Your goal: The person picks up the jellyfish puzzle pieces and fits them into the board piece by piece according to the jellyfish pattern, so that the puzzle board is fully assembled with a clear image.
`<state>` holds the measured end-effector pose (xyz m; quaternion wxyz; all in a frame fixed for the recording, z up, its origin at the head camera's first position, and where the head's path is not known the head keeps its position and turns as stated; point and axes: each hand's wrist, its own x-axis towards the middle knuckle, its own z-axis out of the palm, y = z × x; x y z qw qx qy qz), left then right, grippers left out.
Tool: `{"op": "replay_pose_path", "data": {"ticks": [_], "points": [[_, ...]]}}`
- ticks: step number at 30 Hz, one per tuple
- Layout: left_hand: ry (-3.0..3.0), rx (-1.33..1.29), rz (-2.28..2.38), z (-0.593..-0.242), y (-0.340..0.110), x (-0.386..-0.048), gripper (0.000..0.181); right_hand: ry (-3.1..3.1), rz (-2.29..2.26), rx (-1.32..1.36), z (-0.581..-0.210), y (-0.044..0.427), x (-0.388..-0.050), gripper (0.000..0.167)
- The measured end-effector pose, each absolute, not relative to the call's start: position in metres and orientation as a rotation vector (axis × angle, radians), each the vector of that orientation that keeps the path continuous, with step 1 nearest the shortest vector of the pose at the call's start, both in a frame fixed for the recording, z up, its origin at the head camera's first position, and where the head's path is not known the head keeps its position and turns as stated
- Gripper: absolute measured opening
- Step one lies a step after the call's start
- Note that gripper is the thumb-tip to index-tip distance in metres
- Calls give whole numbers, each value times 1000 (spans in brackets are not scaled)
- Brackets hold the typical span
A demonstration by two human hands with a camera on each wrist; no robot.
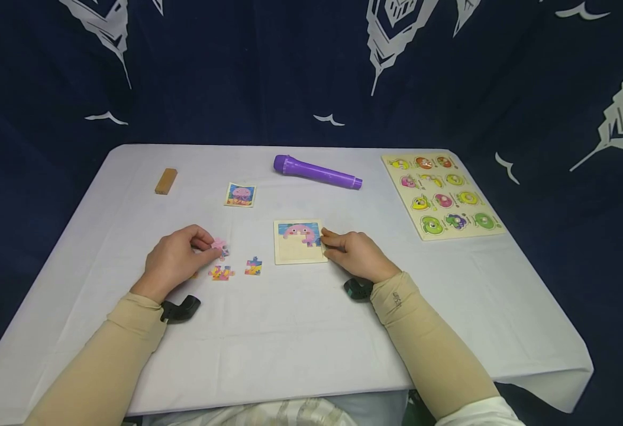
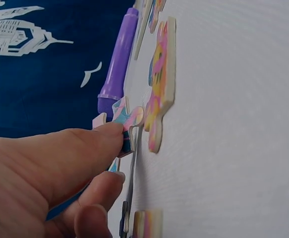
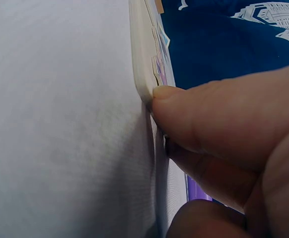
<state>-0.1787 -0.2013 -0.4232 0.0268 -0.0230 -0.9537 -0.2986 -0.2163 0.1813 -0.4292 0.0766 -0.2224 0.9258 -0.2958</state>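
Observation:
My left hand (image 1: pixel 175 259) pinches a pink and blue jigsaw piece (image 2: pixel 128 119) between thumb and fingers, just above the table. Two loose jigsaw pieces lie close by: a pink and yellow one (image 1: pixel 220 273) and a blue and yellow one (image 1: pixel 254 266). Part of another piece (image 1: pixel 194 275) peeks out from under the left hand. A square puzzle board (image 1: pixel 290 255) lies in the middle, its upper part filled with a pink creature on blue, its lower part bare wood. At the board's right edge, my right hand (image 1: pixel 358 253) holds it with thumb and fingers.
A small picture card (image 1: pixel 240 194) with a pink creature lies behind the loose pieces. Farther back are a wooden block (image 1: pixel 165 181) on the left, a purple toy microphone (image 1: pixel 316 172) in the middle and a fruit puzzle board (image 1: pixel 444 195) on the right.

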Motion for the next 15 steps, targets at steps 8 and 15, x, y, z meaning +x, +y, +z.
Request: {"op": "replay_pose_path", "data": {"ticks": [8, 15], "points": [[-2850, -69, -989, -421, -200, -178, 16, 2778, -882, -673, -431, 181, -217, 40], [-2795, -64, -1036, -422, -198, -178, 15, 2781, -893, -675, -431, 182, -217, 40]]}}
